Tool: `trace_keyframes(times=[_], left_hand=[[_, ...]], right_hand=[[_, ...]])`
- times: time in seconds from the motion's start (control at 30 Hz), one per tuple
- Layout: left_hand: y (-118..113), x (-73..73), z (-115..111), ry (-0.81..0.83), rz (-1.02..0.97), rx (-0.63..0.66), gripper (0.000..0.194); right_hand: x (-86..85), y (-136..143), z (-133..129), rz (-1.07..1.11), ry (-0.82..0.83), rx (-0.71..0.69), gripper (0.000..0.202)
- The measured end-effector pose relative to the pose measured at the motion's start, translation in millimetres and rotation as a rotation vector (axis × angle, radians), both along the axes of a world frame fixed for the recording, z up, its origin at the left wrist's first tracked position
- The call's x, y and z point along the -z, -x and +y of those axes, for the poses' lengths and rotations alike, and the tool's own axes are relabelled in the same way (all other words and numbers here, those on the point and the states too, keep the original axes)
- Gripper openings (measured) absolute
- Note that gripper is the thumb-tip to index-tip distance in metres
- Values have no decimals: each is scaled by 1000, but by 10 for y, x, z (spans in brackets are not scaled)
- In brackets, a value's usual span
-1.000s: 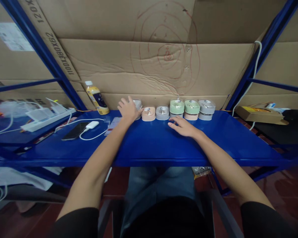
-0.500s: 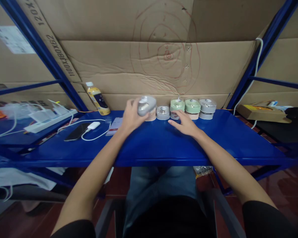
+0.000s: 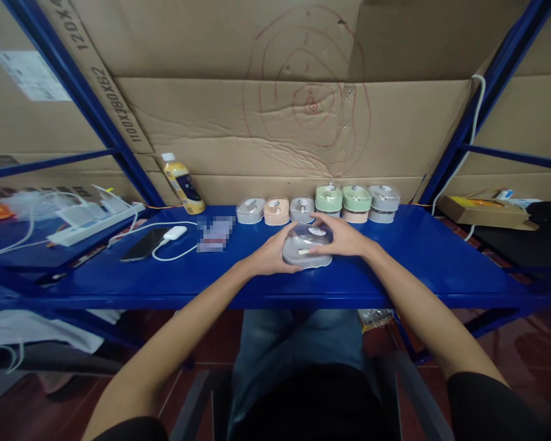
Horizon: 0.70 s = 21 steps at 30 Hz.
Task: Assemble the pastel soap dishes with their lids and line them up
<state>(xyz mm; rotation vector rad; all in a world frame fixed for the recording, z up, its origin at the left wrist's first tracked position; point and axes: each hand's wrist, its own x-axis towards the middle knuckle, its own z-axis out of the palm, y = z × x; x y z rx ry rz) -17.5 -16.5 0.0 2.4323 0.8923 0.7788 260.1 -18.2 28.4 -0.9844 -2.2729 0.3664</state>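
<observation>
Between my two hands is a grey lidded container [image 3: 307, 246] with a clear top and a round white sticker, close above or on the blue table. My left hand [image 3: 274, 251] grips its left side, thumb along the near edge. From the right, my right hand [image 3: 340, 236] closes round the other side, fingers on the lid and front. Behind it stand similar single containers: a grey one [image 3: 250, 211], a peach one [image 3: 276, 211] and another grey one [image 3: 302, 209]. Further right are stacked pairs with a green top [image 3: 328, 197], a green top [image 3: 357, 196] and a grey top [image 3: 384, 197].
A yellow bottle [image 3: 183, 187] stands at the back left. In front of it lie a phone [image 3: 143, 244], a white adapter [image 3: 174, 233] with a cable, and a blurred card [image 3: 215, 234]. A white power strip [image 3: 94, 225] is at far left; blue shelf posts [image 3: 500, 79] flank the table.
The grey container came down from the back row toward me and to the right in my left hand. My right hand left the stacks and took hold of its right side.
</observation>
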Motion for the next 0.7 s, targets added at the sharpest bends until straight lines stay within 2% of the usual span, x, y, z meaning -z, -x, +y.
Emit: trace_keyframes(times=[0.07,0.2,0.27,0.43,0.57,0.7], left_hand=[[37,-1,-16,-32,38,7,113],[35,-2,-59,-92,88,91,53],[19,-2,-63,-101,74,87,40],[84,-48,2,-179,-3,-38,43],[312,-80,43,-216,-24,-280,50],[588,-15,-4,-152,37,-467,56]], right_hand=[[-39,-142,63,46,4,74,86],[-62,-406,208,79,43,285,77],[-46,-470,259,95,48,348,77],[-32,-464,269,98,47,357,77],[-70,-438,224,88,67,364,75],[-84,-434,212,71,60,372,72]])
